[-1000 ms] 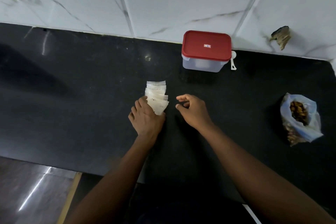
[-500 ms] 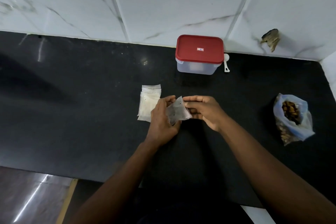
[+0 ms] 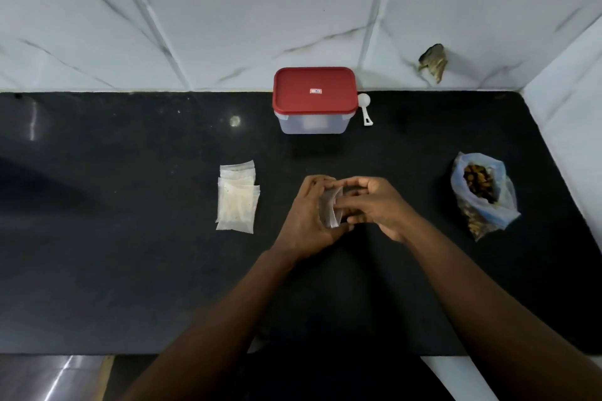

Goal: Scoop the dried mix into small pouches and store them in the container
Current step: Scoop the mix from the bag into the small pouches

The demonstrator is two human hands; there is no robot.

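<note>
1. You hold one small clear pouch (image 3: 330,208) between both hands, low over the middle of the counter: your left hand (image 3: 306,215) curls its fingers round the pouch's left side, your right hand (image 3: 378,205) pinches the edge facing it, so neither hand is free
2. The pouch stands nearly edge-on to you, long axis running away from you; whether its mouth is parted yet, I cannot tell
3. The bag of dried mix (image 3: 482,192) lies well apart to the right, mouth open upward, nearer your right hand
4. The white scoop (image 3: 365,107) lies farther back, just beside the right wall of the container (image 3: 314,120), handle toward you; your right hand is again the nearer
5. The container's red lid (image 3: 314,89) is on
6. The spare pouches (image 3: 237,202) lie stacked near your left hand
7. The black counter (image 3: 130,270) is glossy, with a marble-tiled wall (image 3: 228,10) behind and at the right
</note>
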